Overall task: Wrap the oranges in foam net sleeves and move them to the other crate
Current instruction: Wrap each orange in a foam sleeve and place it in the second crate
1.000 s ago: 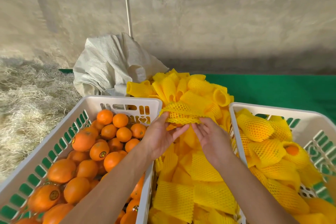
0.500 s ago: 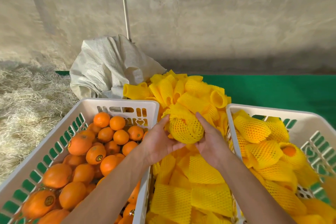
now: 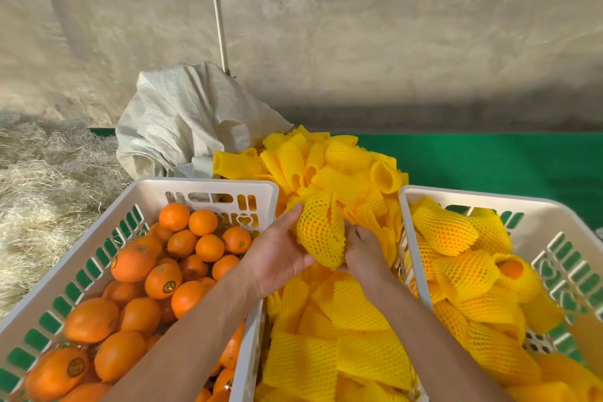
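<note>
While both hands (image 3: 284, 254) grip a sleeved orange (image 3: 321, 232), crate oranges' (image 3: 163, 281) round stickers unreadable

No text, number or brand can be read. Some oranges (image 3: 162, 281) in the left crate (image 3: 208, 186) carry small round dark-and-gold stickers, their print too small to make out. The crate's end wall has cut-out shapes, among them a heart.

I see a rough fruit-packing shed. A bare concrete wall (image 3: 359, 42) fills the top; straw (image 3: 42, 179) lies at left, crates (image 3: 202, 184) of oranges (image 3: 130, 261) below.
</note>
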`<move>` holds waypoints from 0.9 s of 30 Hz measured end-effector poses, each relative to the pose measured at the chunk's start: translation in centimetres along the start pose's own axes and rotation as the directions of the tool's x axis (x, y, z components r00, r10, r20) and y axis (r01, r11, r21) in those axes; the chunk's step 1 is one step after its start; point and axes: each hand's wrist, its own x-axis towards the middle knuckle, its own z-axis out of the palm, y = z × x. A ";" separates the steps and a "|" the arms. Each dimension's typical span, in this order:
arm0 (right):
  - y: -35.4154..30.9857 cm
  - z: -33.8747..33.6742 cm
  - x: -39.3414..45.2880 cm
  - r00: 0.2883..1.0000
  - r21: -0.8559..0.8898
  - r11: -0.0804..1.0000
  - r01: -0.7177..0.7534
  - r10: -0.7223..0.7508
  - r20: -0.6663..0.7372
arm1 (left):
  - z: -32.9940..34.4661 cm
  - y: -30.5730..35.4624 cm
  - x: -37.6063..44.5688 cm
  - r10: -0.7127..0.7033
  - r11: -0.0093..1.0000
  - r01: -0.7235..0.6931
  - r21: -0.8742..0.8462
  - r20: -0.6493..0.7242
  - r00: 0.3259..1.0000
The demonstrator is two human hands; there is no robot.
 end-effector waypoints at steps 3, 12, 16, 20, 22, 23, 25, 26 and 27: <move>0.0 0.3 -0.3 0.992 -0.096 0.988 0.124 -0.127 -0.019 | 0.1 0.1 0.2 0.041 0.999 -0.040 0.014 -0.071 0.997; 0.5 0.9 -2.0 0.925 -0.379 0.844 0.381 -0.340 0.172 | 0.1 -0.3 0.2 0.163 0.976 -0.128 0.174 -0.205 0.965; 0.7 0.4 -1.5 0.928 -0.312 0.877 0.367 -0.319 0.194 | 0.0 -0.3 0.2 0.175 0.972 -0.144 0.186 -0.161 0.971; 0.2 0.5 -1.7 0.925 -0.197 0.904 0.380 -0.366 0.104 | 0.1 -0.2 0.1 0.190 0.965 -0.157 0.208 -0.145 0.971; -0.5 0.1 -1.8 0.921 -0.172 0.907 0.384 -0.390 0.002 | 0.3 -0.3 0.1 0.204 0.957 -0.164 0.240 -0.151 0.967; -0.9 -0.3 -1.8 0.910 -0.193 0.900 0.390 -0.408 -0.066 | 0.3 -0.4 0.2 0.201 0.957 -0.158 0.242 -0.166 0.965; -1.8 -1.4 -1.6 0.857 -0.244 0.878 0.413 -0.465 -0.221 | 0.2 -0.3 0.2 0.187 0.964 -0.141 0.224 -0.196 0.963; -2.2 -2.1 -1.4 0.817 -0.255 0.866 0.430 -0.493 -0.298 | 0.2 -0.2 0.1 0.177 0.968 -0.132 0.214 -0.204 0.963; -2.5 -2.9 -1.2 0.772 -0.254 0.857 0.449 -0.515 -0.373 | 0.1 -0.2 0.1 0.166 0.971 -0.123 0.205 -0.206 0.964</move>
